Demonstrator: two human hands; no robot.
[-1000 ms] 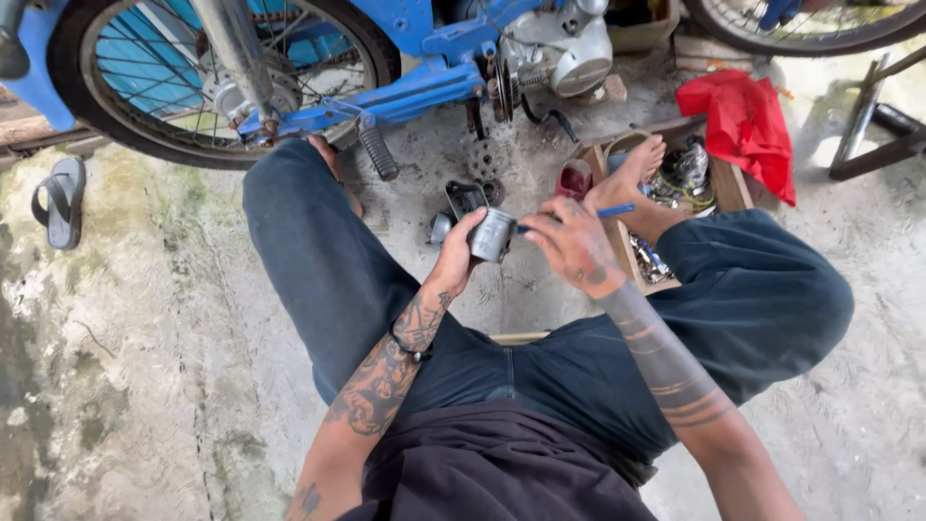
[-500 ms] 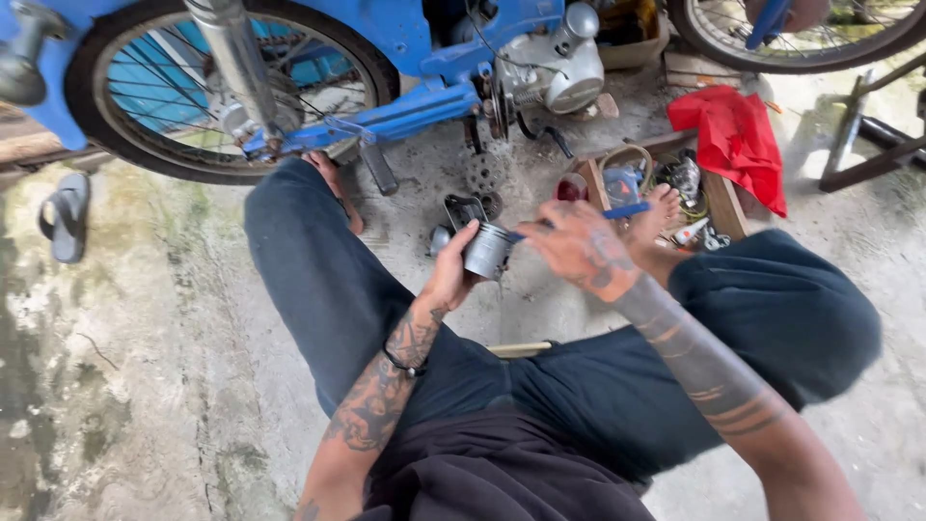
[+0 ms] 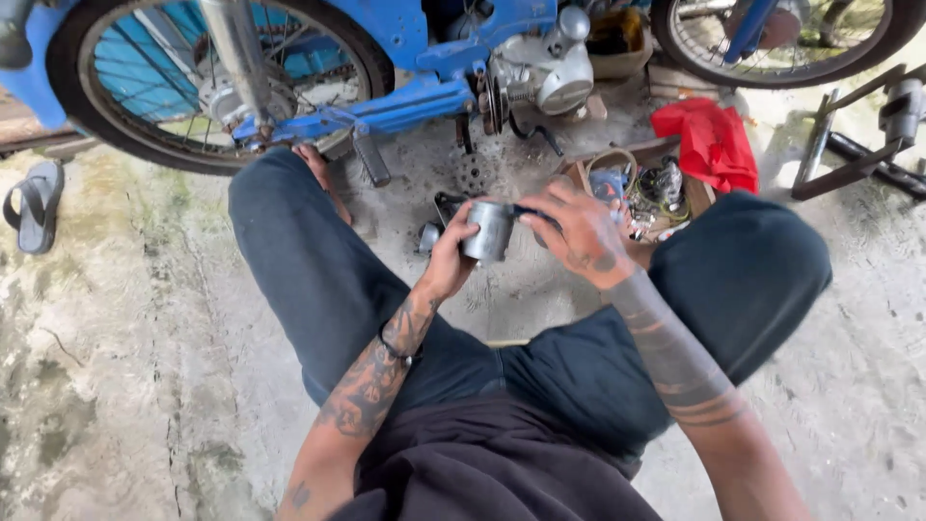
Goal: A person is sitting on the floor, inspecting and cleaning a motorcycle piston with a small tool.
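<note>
Head view: left hand grasps a grey metal cylinder, held above the concrete floor between the knees. Right hand pinches a dark piece at the cylinder's top rim. Blue motorbike beyond; red cloth, parts box right; sandal left.

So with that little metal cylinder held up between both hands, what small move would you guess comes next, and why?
Probably a slight turn of the metal cylinder by the left hand, so the right hand can work further around its open end. The left hand grips it from the side while the right hand's fingers press a dark piece against its rim.
</note>
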